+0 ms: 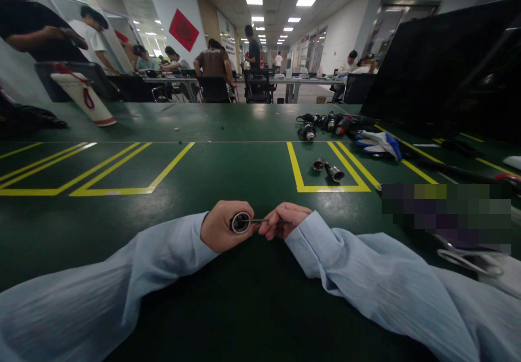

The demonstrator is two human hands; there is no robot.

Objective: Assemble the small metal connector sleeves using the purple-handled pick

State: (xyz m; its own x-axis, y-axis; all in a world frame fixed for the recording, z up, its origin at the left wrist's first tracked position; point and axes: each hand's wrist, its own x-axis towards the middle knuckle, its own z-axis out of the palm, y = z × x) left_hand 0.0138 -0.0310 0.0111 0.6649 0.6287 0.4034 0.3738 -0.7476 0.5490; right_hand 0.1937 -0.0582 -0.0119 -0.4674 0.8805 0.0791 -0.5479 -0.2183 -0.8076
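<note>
Item: small dark metal cylinder with silver rim (241, 222), clamped in your left hand (222, 227) over the green desk (244, 172); your right hand (285, 220) pinches a thin metal rod (264, 221) meeting its rim.

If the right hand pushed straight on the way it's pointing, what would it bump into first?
Most likely the round metal part in the left hand: the right hand points a thin rod at its open end, though depth is unclear.

Green table (244, 172) lies open ahead; two metal fittings (329, 169) sit right, well apart.
</note>
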